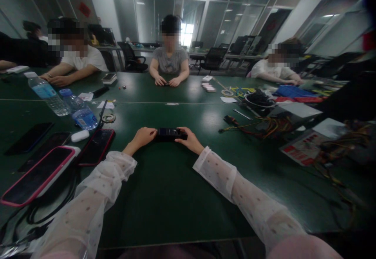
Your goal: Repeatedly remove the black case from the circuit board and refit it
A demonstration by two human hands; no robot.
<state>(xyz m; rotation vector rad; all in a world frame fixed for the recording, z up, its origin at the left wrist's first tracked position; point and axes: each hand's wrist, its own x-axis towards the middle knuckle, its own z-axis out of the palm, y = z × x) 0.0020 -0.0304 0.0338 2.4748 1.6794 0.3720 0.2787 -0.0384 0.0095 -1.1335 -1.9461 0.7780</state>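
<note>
A small black device (168, 133) with a dark screen lies sideways at the middle of the green table (164, 196). My left hand (144, 137) holds its left end, fingers curled against the edge. Around its right end are the fingers and thumb of my right hand (189, 139). Both forearms wear sheer white dotted sleeves. The underside of the device is hidden, so I cannot tell whether it touches the table.
Phones (96, 146), a white case (80, 135) and two water bottles (79, 110) lie or stand at the left. Cable bundles (264, 128), a wrench (241, 114) and metal boxes (296, 112) are at the right. Several people sit across the table.
</note>
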